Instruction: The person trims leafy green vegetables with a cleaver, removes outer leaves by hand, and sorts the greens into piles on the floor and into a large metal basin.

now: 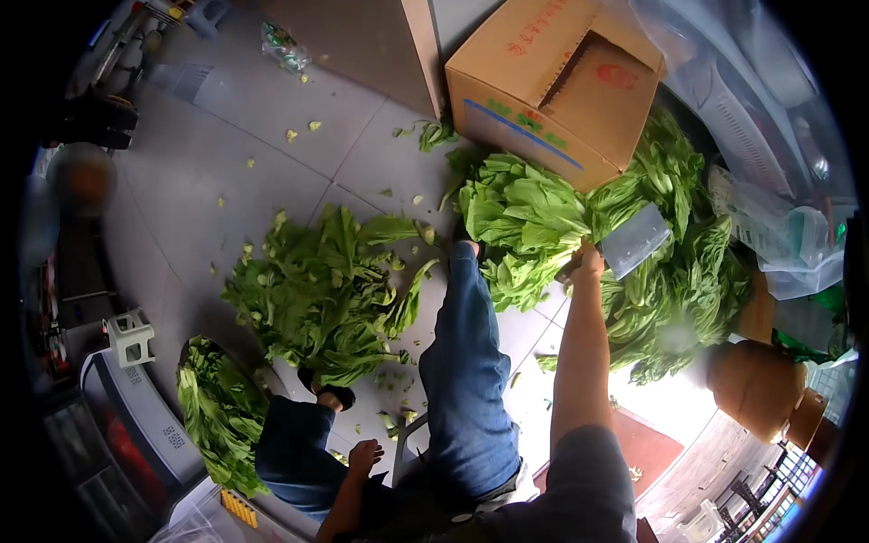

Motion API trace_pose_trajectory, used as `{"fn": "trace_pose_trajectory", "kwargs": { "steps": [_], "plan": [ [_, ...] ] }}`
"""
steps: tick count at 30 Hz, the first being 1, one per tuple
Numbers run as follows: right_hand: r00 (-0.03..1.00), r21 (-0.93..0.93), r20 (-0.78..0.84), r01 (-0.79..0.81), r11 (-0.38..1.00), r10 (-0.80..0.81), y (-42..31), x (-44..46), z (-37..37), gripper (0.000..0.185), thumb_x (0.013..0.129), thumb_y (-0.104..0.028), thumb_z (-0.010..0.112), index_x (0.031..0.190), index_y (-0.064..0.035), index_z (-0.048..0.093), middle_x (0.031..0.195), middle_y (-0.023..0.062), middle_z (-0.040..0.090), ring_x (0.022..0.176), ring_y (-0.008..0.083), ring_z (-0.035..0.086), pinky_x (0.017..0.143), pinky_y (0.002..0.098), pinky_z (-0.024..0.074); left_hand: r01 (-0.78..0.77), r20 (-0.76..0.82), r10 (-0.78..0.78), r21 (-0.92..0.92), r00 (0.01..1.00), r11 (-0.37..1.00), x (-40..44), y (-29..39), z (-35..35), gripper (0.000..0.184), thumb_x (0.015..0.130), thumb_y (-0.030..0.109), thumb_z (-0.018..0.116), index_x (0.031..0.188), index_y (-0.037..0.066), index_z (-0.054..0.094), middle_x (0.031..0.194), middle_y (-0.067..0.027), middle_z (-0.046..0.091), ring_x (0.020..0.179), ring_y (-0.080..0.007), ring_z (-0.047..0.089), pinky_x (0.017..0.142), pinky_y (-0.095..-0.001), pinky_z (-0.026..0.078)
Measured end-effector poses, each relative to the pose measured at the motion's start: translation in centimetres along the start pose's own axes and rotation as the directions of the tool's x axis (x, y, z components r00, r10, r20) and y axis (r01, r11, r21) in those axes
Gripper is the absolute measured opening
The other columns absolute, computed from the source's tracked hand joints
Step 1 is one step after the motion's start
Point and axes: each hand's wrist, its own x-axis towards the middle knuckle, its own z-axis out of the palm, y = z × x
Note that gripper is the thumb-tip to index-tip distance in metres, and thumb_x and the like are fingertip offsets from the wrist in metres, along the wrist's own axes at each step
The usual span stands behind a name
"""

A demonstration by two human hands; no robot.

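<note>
My right hand (pixel 589 260) reaches out to the leafy greens and is closed around a cleaver (pixel 638 241), its wide blade pointing to the right. Right beside that hand lies a big bunch of leafy greens (pixel 529 204), its pale stem end against my fingers; whether they also grip it I cannot tell. More whole bunches (pixel 674 290) are heaped to the right. My left hand (pixel 365 455) is near my lap, fingers loosely curled and apart, with nothing visible in it. On the floor ahead is a pile of loose leaves (pixel 326 290).
A cardboard box (pixel 552 90) stands behind the bunches. At the lower left is a container of greens (pixel 217 407), near a small white stool (pixel 131 337). Plastic bags (pixel 797 235) lie at the right, by an orange-brown cylinder (pixel 756 391). Leaf scraps dot the tiled floor (pixel 262 118).
</note>
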Motion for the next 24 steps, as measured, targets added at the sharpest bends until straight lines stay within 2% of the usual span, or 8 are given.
{"fn": "trace_pose_trajectory", "kwargs": {
  "steps": [2, 4, 5, 11, 14, 16, 18, 24],
  "plan": [
    [0.991, -0.117, -0.131, 0.001, 0.993, -0.016, -0.1, 1.8, 1.3, 0.039, 0.071, -0.01, 0.071, 0.105, -0.0025, 0.053, 0.092, 0.0065, 0.058, 0.077, 0.0203, 0.053, 0.07, 0.0346, 0.0429, 0.01, 0.023, -0.009, -0.028, 1.0, 1.0, -0.8, -0.1, 0.0, 0.036, 0.084, 0.029, 0.052, 0.104, 0.0, 0.053, 0.094, -0.0102, 0.06, 0.083, -0.0198, 0.061, 0.071, -0.0301, 0.048],
    [0.971, -0.235, -0.122, 0.174, 0.956, -0.207, -0.3, 2.2, 2.6, 0.04, 0.07, -0.017, 0.072, 0.104, -0.0031, 0.055, 0.091, 0.0065, 0.058, 0.075, 0.019, 0.053, 0.067, 0.0339, 0.0432, 0.032, 0.03, -0.032, -0.013, 0.999, 0.999, -0.9, -0.3, 0.0, 0.035, 0.084, 0.029, 0.052, 0.104, 0.0, 0.053, 0.095, -0.0106, 0.06, 0.083, -0.0199, 0.061, 0.071, -0.0302, 0.048],
    [0.983, -0.259, -0.107, 0.116, 0.959, -0.147, -0.5, 2.9, 2.8, 0.052, 0.069, -0.018, 0.073, 0.114, -0.0021, 0.053, 0.11, 0.0048, 0.055, 0.094, 0.0192, 0.049, 0.079, 0.0343, 0.0397, 0.037, 0.027, -0.036, -0.019, 0.999, 0.999, -0.8, -0.2, 0.0, 0.035, 0.084, 0.029, 0.052, 0.103, 0.0, 0.053, 0.095, -0.0107, 0.06, 0.084, -0.02, 0.061, 0.071, -0.0302, 0.048],
    [0.979, -0.398, -0.123, 0.101, 0.912, -0.162, -1.7, 2.4, 2.9, 0.045, 0.064, -0.007, 0.071, 0.106, -0.0018, 0.054, 0.094, 0.0062, 0.057, 0.079, 0.0187, 0.051, 0.072, 0.0338, 0.0413, 0.002, 0.019, -0.001, -0.018, 1.0, 1.0, -1.1, 0.6, 0.5, 0.035, 0.085, 0.028, 0.053, 0.104, -0.001, 0.052, 0.095, -0.0114, 0.06, 0.085, -0.0202, 0.061, 0.072, -0.0302, 0.048],
    [0.986, -0.336, 0.044, 0.166, 0.927, -0.161, -2.8, 0.5, 1.6, 0.039, 0.064, 0.001, 0.066, 0.1, -0.0022, 0.053, 0.085, 0.0054, 0.055, 0.071, 0.0194, 0.051, 0.063, 0.0335, 0.0421, -0.027, 0.044, 0.028, -0.022, 0.999, 0.999, -0.6, 1.1, 1.1, 0.035, 0.085, 0.028, 0.052, 0.105, -0.001, 0.052, 0.096, -0.0116, 0.06, 0.085, -0.0199, 0.061, 0.072, -0.0304, 0.048],
    [0.979, -0.137, 0.162, 0.147, 0.98, -0.125, -3.1, -0.8, 1.4, 0.025, 0.07, 0.003, 0.062, 0.091, -0.0038, 0.051, 0.078, 0.0063, 0.052, 0.058, 0.0161, 0.05, 0.051, 0.0287, 0.0435, -0.073, 0.062, 0.074, -0.012, 0.995, 0.997, -1.1, 1.8, 1.6, 0.035, 0.085, 0.028, 0.052, 0.104, -0.002, 0.052, 0.096, -0.0119, 0.06, 0.085, -0.02, 0.061, 0.072, -0.0301, 0.048],
    [0.963, -0.009, 0.244, 0.116, 0.993, -0.11, -4.1, -4.4, 2.2, 0.03, 0.069, 0.001, 0.067, 0.089, -0.0052, 0.046, 0.089, 0.009, 0.056, 0.067, 0.0188, 0.056, 0.053, 0.0267, 0.0484, -0.136, 0.08, 0.134, 0.01, 0.988, 0.991, -1.4, 2.1, 1.8, 0.034, 0.085, 0.027, 0.051, 0.103, -0.002, 0.054, 0.095, -0.0118, 0.061, 0.085, -0.0199, 0.061, 0.072, -0.0304, 0.048],
    [0.808, 0.204, 0.565, -0.331, 0.921, 0.165, -8.3, -17.9, 1.7, 0.022, 0.078, -0.01, 0.065, 0.093, -0.0028, 0.05, 0.087, 0.0084, 0.056, 0.07, 0.0187, 0.057, 0.057, 0.0234, 0.0546, -0.283, 0.05, 0.282, -0.001, 0.958, 0.959, -2.0, 2.4, 2.1, 0.032, 0.085, 0.028, 0.052, 0.097, -0.002, 0.056, 0.086, -0.0094, 0.062, 0.075, -0.0158, 0.061, 0.067, -0.0265, 0.047]
  ]
}}
